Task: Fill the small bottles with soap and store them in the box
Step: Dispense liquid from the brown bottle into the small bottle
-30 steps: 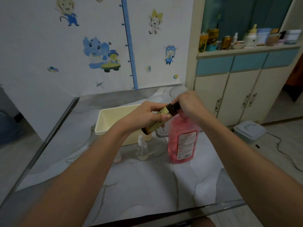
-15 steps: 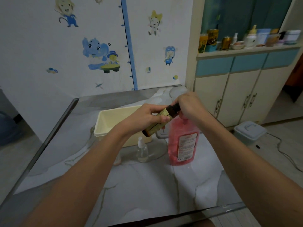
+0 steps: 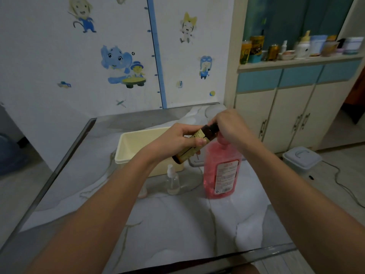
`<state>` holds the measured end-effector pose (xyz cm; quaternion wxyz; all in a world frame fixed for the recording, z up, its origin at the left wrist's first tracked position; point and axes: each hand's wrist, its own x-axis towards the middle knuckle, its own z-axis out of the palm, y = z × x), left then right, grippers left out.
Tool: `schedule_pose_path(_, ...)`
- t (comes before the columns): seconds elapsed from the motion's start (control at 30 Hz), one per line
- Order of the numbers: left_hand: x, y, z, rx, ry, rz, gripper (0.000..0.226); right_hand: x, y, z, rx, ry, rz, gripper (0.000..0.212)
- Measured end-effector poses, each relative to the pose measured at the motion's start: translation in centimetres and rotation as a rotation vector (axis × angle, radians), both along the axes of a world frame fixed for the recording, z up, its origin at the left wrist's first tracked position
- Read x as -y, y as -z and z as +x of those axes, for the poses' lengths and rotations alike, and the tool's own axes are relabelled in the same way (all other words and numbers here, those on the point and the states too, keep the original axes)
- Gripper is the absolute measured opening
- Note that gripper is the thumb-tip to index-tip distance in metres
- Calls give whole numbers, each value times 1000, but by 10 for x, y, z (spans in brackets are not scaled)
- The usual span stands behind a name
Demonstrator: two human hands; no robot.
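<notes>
**Left hand (image 3: 177, 139) and right hand (image 3: 231, 125) meet on the brown bottle (image 3: 206, 132)**

Your left hand grips the small brown bottle round its labelled body, thumb across the front. Your right hand curls over its top end; the cap or neck is hidden under your fingers, so you cannot tell whether it is on, loose or off.

The relation that counts is the bottle's tilt. Its long axis runs from low on your left to high on your right, base toward your left wrist and mouth end pointing into your right palm. That mouth end sits right above the top of the pink soap bottle (image 3: 221, 171). Your right hand is the one at the opening, so any twisting falls to it, I judge, while the left steadies.

On the table (image 3: 177, 224), closest to you, stands a clear pump bottle (image 3: 172, 180), upright, well below your hands. It looks almost empty, with perhaps a pale trace at the bottom. Just right of it the soap bottle stands upright, pink liquid up to near its shoulder; your right hand hides its pump.

Behind both sits the cream box (image 3: 136, 147), open at the top. No bottle shows in the part of its inside you can see; your left hand covers the rest. The brown glass is too dark to show what it holds.
</notes>
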<state>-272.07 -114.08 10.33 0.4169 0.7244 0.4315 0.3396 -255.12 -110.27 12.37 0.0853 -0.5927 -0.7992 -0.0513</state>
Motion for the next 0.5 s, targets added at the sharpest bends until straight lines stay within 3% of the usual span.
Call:
schedule_pose_path(0.4, 4, 1, 1, 46, -17, 34, 38, 1, -12, 1, 67, -35, -9, 30)
schedule_pose_path(0.5, 3, 3, 1, 59, -15, 33, 39, 0, -10, 1, 88, -39, 13, 37)
